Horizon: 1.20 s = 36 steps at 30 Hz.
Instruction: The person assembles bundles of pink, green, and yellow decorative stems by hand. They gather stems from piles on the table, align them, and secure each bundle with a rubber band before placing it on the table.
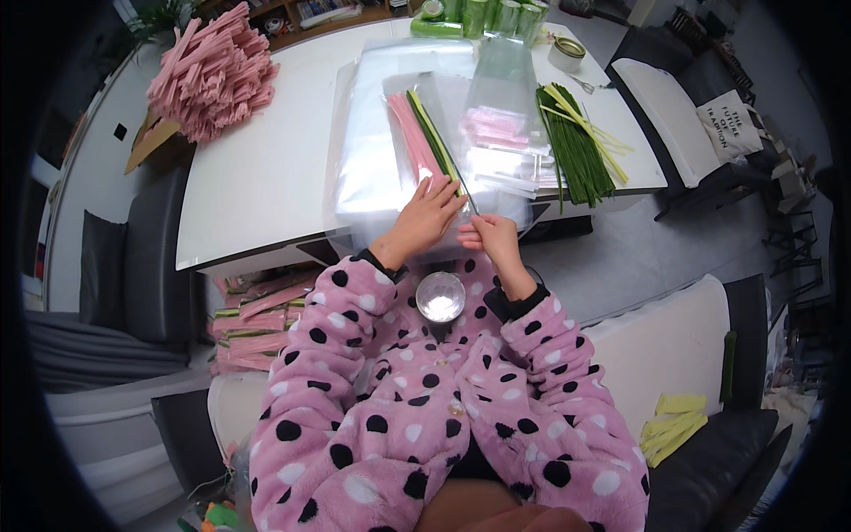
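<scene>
A clear plastic sleeve lies slanted on the table, with pink fuzzy strips, dark green strips and a yellow strip inside or on it. My left hand rests flat over the lower end of this bundle, fingers spread. Just to its right, my right hand pinches the lower end of a thin dark stem or wire that runs along the bundle's right side. Beneath is a stack of clear plastic film.
Clear packets and green and yellow strips lie to the right. A heap of pink strips stands at the left corner. Green rolls, tape and scissors are farther back. A clear cup sits before my lap.
</scene>
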### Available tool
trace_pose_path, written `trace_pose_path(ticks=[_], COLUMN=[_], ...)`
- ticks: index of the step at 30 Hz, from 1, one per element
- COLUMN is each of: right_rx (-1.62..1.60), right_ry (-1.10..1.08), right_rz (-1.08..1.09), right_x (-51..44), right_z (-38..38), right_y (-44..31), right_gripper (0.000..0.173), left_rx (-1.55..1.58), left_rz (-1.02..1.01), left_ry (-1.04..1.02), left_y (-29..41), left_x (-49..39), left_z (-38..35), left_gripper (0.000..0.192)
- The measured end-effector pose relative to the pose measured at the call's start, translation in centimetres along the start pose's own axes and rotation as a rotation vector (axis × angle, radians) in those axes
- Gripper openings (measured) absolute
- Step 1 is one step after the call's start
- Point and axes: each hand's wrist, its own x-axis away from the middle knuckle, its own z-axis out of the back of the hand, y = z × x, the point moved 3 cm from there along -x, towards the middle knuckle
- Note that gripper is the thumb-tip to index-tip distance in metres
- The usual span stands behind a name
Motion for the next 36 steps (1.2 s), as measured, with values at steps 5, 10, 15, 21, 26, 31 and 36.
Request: trace_pose_path(ticks=[5, 10, 15, 21, 26, 31, 36], right_rx=[0.709, 0.897, 1.093, 1.092, 1.113, 1.09, 1.054], right_ry=[0.245, -0.031, -0.24, -0.344, -0.404, -0.395, -0.371], right_rz=[0.393, 0.76, 0.878, 0.841, 0.76, 0.7, 0.794], right_x=[3.6, 4.0, 2.8, 1.9, 1.3, 1.5, 1.7], right_z=[0.6, -2.3, -4.6, -4.9, -5.3, -5.0, -4.9], right_y=[-1.6, -2.0, -1.8, -1.7, -1.9, -2.1, -1.9], right_gripper=[0.017, 0.012, 0.012, 0.008, 0.01, 0.016, 0.016], left_rx=[0.177, 1.025, 1.733, 1.686, 1.638, 1.647, 1.603], left_rz=[0.186, 0.943, 1.046, 1.053, 1.02, 1.146, 1.153], left_ry=[0.205, 0.092, 0.159, 0.163, 0.052, 0.081, 0.116], left_y=[-0.9, -0.7, 1.2, 1.1, 1.2, 0.9, 0.9], left_x=[2.4, 7.8, 8.7, 8.6, 8.3, 8.1, 8.1], left_z=[1.5, -1.5, -4.5, -4.4, -3.4, -3.2, -3.6], left_gripper=[0.056, 0.033, 0.035, 0.041, 0.043, 0.043, 0.04])
